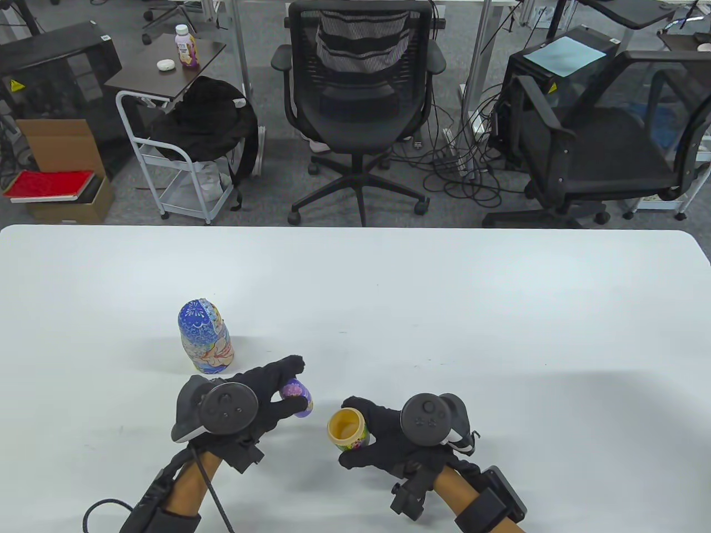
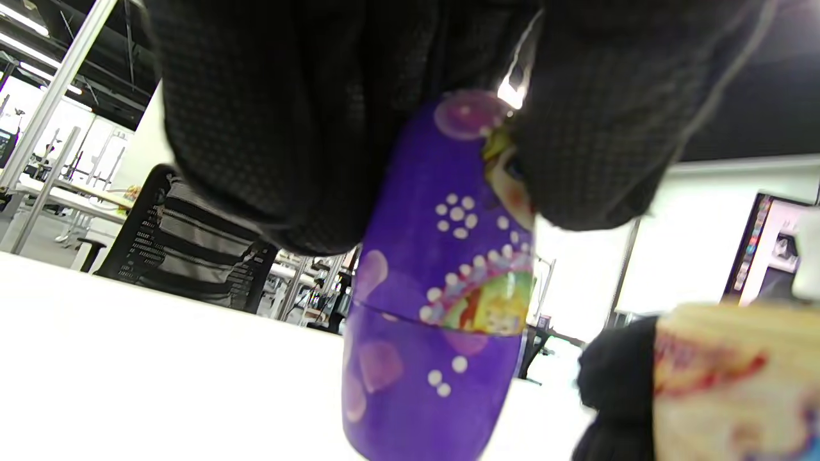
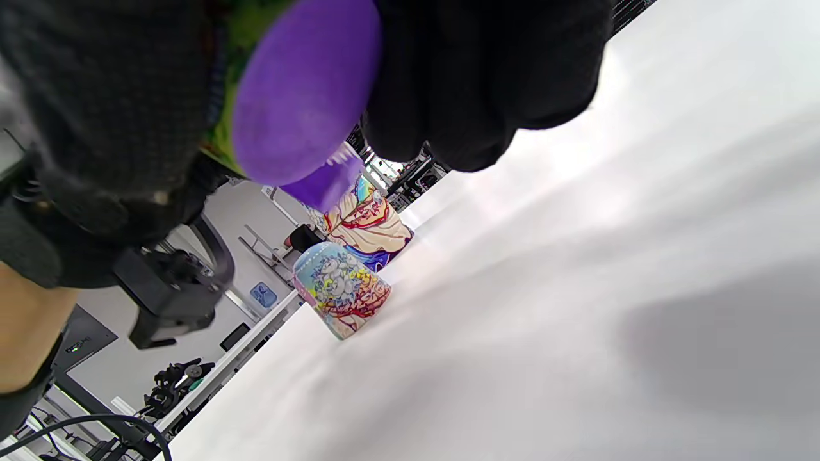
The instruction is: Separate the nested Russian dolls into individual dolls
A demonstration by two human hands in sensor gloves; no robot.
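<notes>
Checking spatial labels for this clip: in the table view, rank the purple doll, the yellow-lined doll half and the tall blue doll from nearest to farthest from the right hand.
1. Yellow-lined doll half: gripped in the right hand.
2. Purple doll: just left, held by the left hand.
3. Tall blue doll: standing farther left and back.

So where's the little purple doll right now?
In the table view, the purple doll is gripped in the left hand, just left of the yellow doll half.

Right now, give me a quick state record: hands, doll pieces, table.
left hand: grips small purple doll, still closed
right hand: holds doll bottom half, open, empty inside
large blue doll: upright on table, beyond left hand, untouched
loose top half: dome up on table, seen only in right wrist view
</notes>
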